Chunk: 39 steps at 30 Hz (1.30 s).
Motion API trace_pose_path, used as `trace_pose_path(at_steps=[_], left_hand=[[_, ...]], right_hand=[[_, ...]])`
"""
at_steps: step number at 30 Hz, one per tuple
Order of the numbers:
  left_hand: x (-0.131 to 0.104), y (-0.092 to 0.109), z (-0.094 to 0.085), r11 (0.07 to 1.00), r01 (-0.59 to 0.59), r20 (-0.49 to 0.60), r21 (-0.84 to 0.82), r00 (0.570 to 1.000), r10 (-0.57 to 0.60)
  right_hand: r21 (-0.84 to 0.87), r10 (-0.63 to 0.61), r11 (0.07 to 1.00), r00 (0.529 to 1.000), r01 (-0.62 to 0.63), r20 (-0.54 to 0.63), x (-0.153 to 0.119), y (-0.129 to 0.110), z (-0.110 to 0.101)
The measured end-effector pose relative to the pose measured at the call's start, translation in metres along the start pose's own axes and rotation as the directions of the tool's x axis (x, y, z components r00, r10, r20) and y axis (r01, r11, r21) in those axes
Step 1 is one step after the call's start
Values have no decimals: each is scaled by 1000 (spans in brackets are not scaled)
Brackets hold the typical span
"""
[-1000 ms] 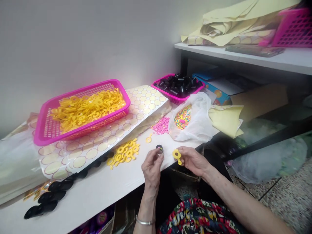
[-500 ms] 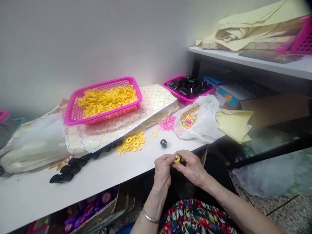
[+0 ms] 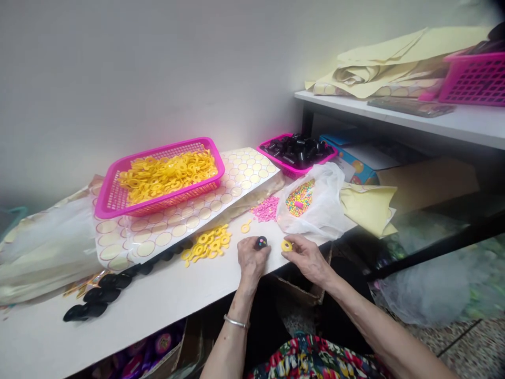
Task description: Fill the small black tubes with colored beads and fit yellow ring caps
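Right now a small, round, black plastic cup with a few coloured dots showing at its top sits in the fingers of the left hand, close to the front edge of the table; whether its base touches the surface I cannot tell. The left thumb and fingers are closed around its side. Just to its right, and apart from it, is a flat yellow plastic ring piece, pinched at its edge between the thumb and forefinger of the right hand. A plain silver-coloured metal bangle circles the left wrist.

Around the hands, on the long white tabletop, lie a single yellow ring piece with a short tab, a loose heap of similar yellow pieces and a scatter of tiny pink beads. Beside the beads, a thin white plastic bag gapes over mixed multicoloured beads. Behind it stands a bright pink plastic basket full of black cylindrical pieces.

Farther left, a larger pink mesh basket holds many yellow pieces and rests on white sheets printed with cream circles. Along the front of those sheets runs a line of black round pieces.
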<state>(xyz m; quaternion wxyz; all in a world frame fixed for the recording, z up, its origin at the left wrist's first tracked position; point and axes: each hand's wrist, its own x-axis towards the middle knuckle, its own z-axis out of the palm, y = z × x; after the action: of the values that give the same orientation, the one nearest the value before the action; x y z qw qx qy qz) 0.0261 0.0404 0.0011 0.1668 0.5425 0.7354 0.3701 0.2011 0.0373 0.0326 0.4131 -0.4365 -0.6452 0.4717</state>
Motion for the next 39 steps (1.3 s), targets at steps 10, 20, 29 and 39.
trace_pose_path(at_steps=[10,20,29,39], left_hand=[[-6,15,30,985,-166,43,-42,985,167],[-6,19,33,986,-161,73,-37,984,164],[8,22,9,733,191,232,-653,972,-47],[-5,32,30,754,235,236,-613,966,-109]], right_hand=[[-452,-141,863,966,227,215,33,-11,1],[-633,-65,726,943,270,327,40,-4,-4],[-647,-43,712,937,273,348,44,-8,-4],[-219,1,975,992,27,125,41,16,1]])
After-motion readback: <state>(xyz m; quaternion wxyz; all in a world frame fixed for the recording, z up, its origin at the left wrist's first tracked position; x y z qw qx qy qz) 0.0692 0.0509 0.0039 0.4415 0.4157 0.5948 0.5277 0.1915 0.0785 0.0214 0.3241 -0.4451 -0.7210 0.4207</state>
